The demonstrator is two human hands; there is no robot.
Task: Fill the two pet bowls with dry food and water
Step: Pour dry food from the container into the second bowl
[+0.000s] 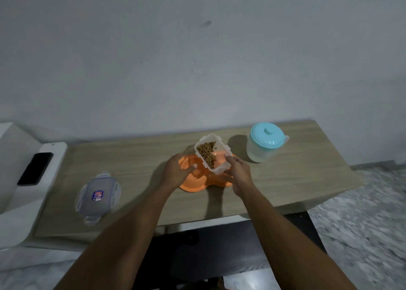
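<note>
An orange double pet bowl [193,185] lies on the wooden table [285,175], mostly covered by my hands. My right hand [238,174] grips a clear rectangular container [217,165] of brown dry food [206,154] and holds it tilted above the bowl. My left hand [178,171] rests on the bowl's left rim, fingers curled over the edge. A translucent water pitcher with a light blue lid [267,137] stands upright to the right of the bowl. What lies inside the bowl's two hollows is hidden.
The container's clear lid [97,196] lies flat on the table at the left. A white appliance with a black phone [35,169] on it stands beyond the table's left end. The wall runs directly behind the table. Patterned floor shows at the right.
</note>
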